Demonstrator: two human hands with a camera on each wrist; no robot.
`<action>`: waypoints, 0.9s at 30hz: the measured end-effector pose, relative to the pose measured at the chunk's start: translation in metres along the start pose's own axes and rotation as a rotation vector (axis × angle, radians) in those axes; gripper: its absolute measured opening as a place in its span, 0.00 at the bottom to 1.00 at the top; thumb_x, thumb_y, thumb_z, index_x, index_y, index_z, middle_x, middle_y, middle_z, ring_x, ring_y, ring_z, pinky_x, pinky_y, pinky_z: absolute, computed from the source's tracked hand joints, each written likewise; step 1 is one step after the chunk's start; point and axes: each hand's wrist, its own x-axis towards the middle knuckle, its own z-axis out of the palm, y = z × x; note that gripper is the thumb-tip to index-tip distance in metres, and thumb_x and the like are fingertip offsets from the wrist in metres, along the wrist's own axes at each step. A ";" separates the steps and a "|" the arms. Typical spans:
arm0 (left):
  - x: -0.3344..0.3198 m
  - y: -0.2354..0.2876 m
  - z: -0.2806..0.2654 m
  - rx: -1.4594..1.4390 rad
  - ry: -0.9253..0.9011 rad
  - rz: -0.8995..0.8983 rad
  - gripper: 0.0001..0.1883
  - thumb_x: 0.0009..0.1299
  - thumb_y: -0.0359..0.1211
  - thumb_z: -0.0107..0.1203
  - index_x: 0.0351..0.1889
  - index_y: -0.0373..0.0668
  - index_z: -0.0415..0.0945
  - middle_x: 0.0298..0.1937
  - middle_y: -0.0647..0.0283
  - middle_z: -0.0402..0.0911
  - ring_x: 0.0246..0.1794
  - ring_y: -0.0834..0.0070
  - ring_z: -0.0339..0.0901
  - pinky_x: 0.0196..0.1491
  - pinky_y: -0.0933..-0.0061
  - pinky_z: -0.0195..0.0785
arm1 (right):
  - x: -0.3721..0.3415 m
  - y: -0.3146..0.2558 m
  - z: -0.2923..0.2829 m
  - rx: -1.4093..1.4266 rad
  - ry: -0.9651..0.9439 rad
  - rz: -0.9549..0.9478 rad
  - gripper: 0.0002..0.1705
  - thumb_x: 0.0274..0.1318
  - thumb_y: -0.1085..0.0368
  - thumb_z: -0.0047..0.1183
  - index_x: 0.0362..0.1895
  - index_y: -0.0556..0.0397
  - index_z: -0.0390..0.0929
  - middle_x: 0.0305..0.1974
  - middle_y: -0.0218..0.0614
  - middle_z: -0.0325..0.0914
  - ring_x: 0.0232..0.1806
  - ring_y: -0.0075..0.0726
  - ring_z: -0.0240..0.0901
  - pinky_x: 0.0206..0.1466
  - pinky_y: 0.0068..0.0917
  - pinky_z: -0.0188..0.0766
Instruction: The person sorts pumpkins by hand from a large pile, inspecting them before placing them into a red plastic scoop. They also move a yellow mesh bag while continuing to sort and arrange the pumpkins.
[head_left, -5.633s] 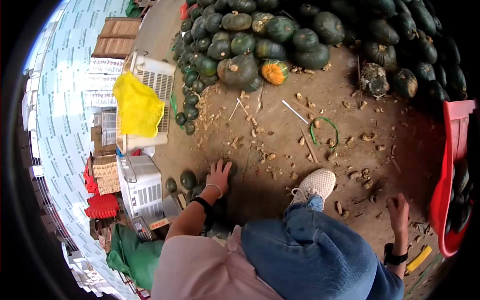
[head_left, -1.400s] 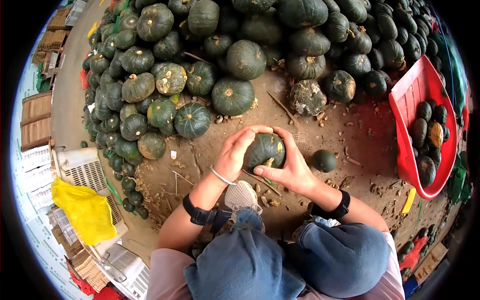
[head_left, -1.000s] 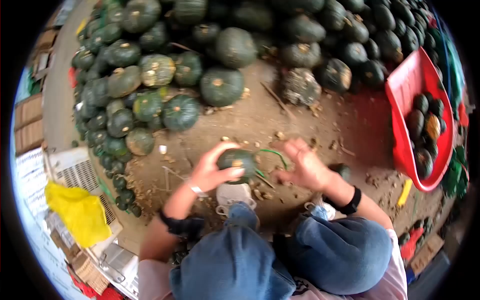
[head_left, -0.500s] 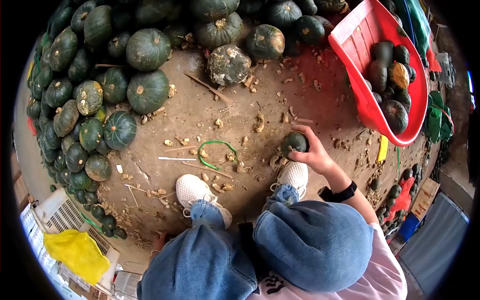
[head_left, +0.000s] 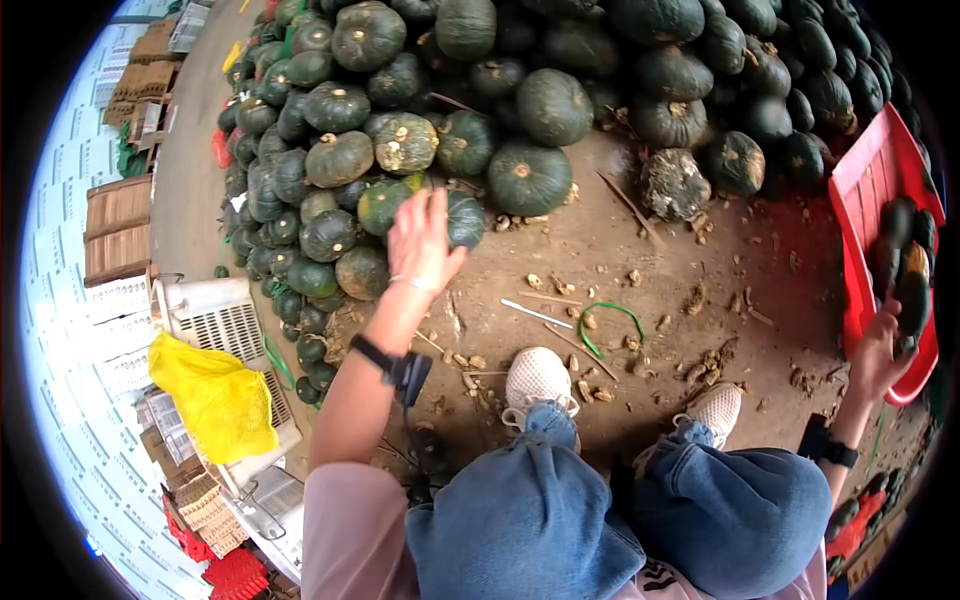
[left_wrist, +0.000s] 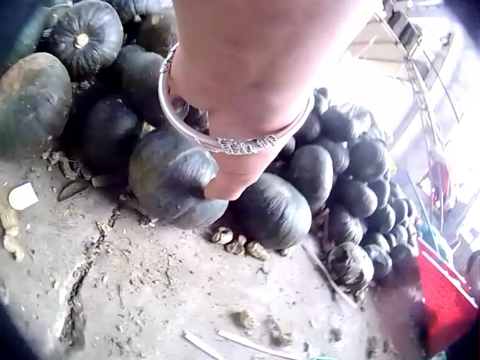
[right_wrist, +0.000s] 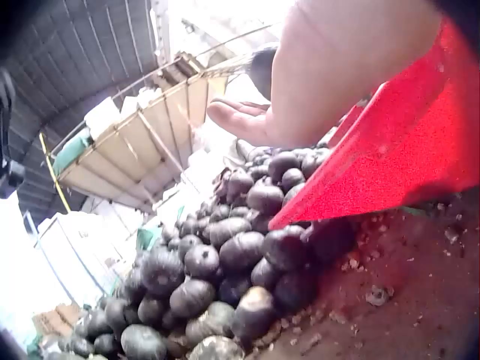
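My left hand [head_left: 420,243] reaches over a striped green pumpkin [head_left: 463,220] at the near edge of the pile, fingers extended. In the left wrist view, the thumb lies against a dark pumpkin [left_wrist: 169,180]; the other fingers are hidden behind the wrist. At the far right, my right hand [head_left: 878,352] holds a small dark green pumpkin [head_left: 912,312] at the rim of the red plastic basket [head_left: 862,200]. In the right wrist view, the palm and thumb of the right hand [right_wrist: 300,105] show above the red basket wall [right_wrist: 390,142], with part of a dark pumpkin [right_wrist: 261,71] behind them.
The big pumpkin pile [head_left: 560,105] spans the back. A rotten pumpkin [head_left: 675,185] sits at its front. Peanut-like debris, sticks and a green strap loop [head_left: 640,325] litter the floor near the shoes. Left stand white crates [head_left: 215,318], one under a yellow mesh bag [head_left: 210,395].
Both hands held a larger pumpkin, then the left took it away. My right hand lifted the small pumpkin off the floor and carried it right to the basket. The left hand now reaches the pile.
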 end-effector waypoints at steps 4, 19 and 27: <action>0.021 0.014 0.034 0.321 -0.150 0.055 0.47 0.47 0.42 0.71 0.67 0.53 0.60 0.68 0.41 0.57 0.66 0.40 0.56 0.65 0.43 0.52 | -0.002 0.044 0.008 -0.434 0.174 0.031 0.46 0.65 0.45 0.45 0.76 0.47 0.36 0.58 0.38 0.68 0.49 0.40 0.70 0.50 0.34 0.73; -0.077 0.032 0.061 -1.565 -0.540 -0.275 0.33 0.58 0.32 0.62 0.63 0.41 0.66 0.56 0.60 0.75 0.56 0.71 0.73 0.61 0.67 0.66 | 0.047 0.289 0.018 -0.983 -0.066 0.797 0.21 0.62 0.67 0.52 0.58 0.56 0.67 0.48 0.38 0.77 0.47 0.31 0.75 0.50 0.32 0.74; -0.044 0.125 -0.013 -1.398 -0.612 0.242 0.34 0.69 0.40 0.54 0.70 0.38 0.57 0.66 0.55 0.65 0.68 0.67 0.62 0.70 0.64 0.54 | 0.034 0.313 0.023 -1.040 -0.012 0.678 0.41 0.50 0.54 0.66 0.65 0.52 0.63 0.56 0.43 0.70 0.58 0.41 0.68 0.61 0.37 0.68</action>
